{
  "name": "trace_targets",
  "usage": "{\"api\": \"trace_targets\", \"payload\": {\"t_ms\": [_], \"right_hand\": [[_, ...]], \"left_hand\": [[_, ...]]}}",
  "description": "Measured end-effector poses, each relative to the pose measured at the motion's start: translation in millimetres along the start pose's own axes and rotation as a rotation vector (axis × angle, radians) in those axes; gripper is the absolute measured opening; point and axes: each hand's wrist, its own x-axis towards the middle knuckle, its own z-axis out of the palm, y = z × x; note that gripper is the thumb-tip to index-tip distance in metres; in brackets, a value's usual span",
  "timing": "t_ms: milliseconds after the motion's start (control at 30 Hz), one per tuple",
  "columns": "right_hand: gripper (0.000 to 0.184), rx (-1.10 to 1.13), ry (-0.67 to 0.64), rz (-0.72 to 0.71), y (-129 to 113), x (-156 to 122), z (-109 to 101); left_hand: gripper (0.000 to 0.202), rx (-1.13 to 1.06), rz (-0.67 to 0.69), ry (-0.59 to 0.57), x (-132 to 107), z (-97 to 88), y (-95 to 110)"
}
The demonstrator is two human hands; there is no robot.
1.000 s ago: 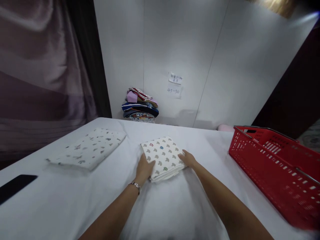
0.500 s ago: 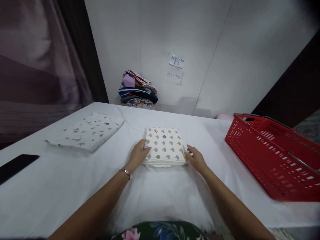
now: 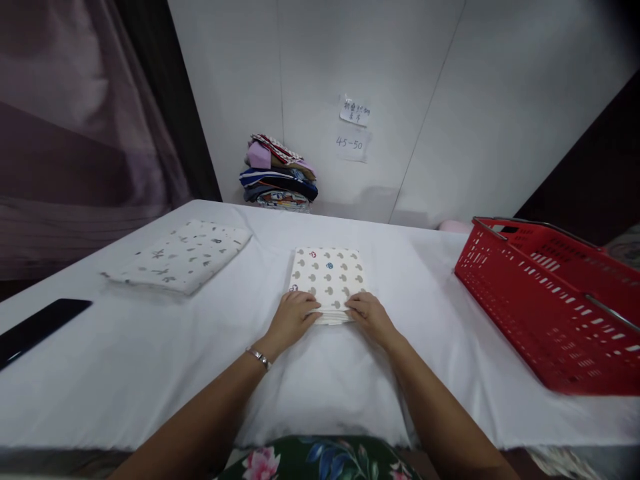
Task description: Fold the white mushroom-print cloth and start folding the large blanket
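A folded white cloth with grey mushroom-like prints (image 3: 327,277) lies in the middle of the white-covered table (image 3: 150,360). My left hand (image 3: 291,319) rests on the cloth's near left corner, fingers curled over its edge. My right hand (image 3: 369,316) lies on the near right corner, fingers bent onto the cloth. Both hands grip the near edge. A bracelet sits on my left wrist.
A second folded white cloth with small prints (image 3: 183,257) lies to the left. A red plastic basket (image 3: 550,300) stands at the right. A black phone (image 3: 37,327) lies at the far left edge. A pile of folded clothes (image 3: 277,173) sits against the back wall.
The cloth was turned square to me. My hands slid from its left and right sides to its near edge, and the view shifted a little.
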Motion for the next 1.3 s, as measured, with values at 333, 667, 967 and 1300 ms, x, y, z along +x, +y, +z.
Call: {"api": "trace_targets", "payload": {"t_ms": [333,667,967,1300], "right_hand": [[0.021,0.012,0.084,-0.015,0,-9,4],[0.017,-0.021,0.019,-0.040,-1,-12,0],[0.022,0.009,0.066,-0.038,0,-13,3],[0.019,-0.040,0.009,-0.050,0,-14,2]], "left_hand": [[0.019,0.025,-0.043,0.032,0,2.0,6],[0.026,0.038,-0.001,0.108,-5,6.9,6],[0.025,0.068,0.033,0.093,-6,7.9,5],[0.016,0.044,0.065,0.051,-11,9.3,-1]]}}
